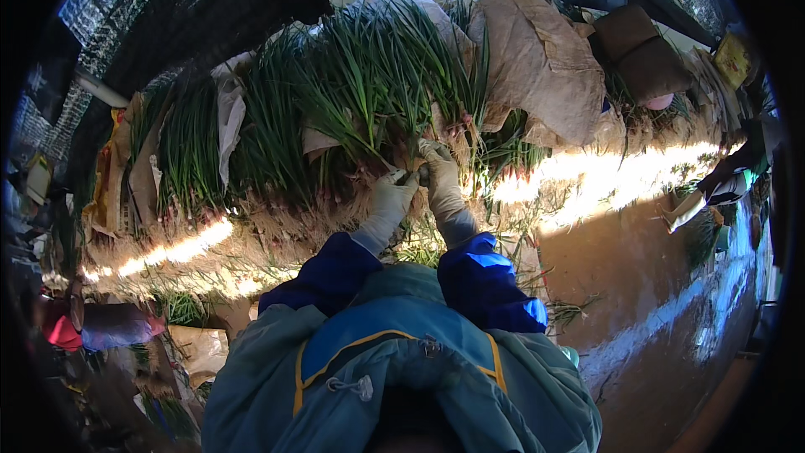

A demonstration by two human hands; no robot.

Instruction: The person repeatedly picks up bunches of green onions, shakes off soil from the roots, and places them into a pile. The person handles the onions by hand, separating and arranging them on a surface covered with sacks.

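Note:
My left hand (385,202), in a pale glove, is closed around the lower stems of some green onions (371,69), with dry roots (418,206) hanging just below. Beside it, almost touching, my right hand (442,184) wears a similar glove. Its fingers curl in against the same plants, and what lies inside them is hidden. Long dark green leaves stand up beyond both hands, leaning away from me. To the right of my right hand, more onions show reddish bulbs (466,119) and stringy roots.
Packed onion bunches (188,145) run left in a row. Brown sacking (541,63) covers bunches at right; a dark cushion-like bundle (641,53) rests farther along. Brown floor (629,264) lies right. Another person's arm (688,207) shows at far right, a person in pink (60,324) at far left.

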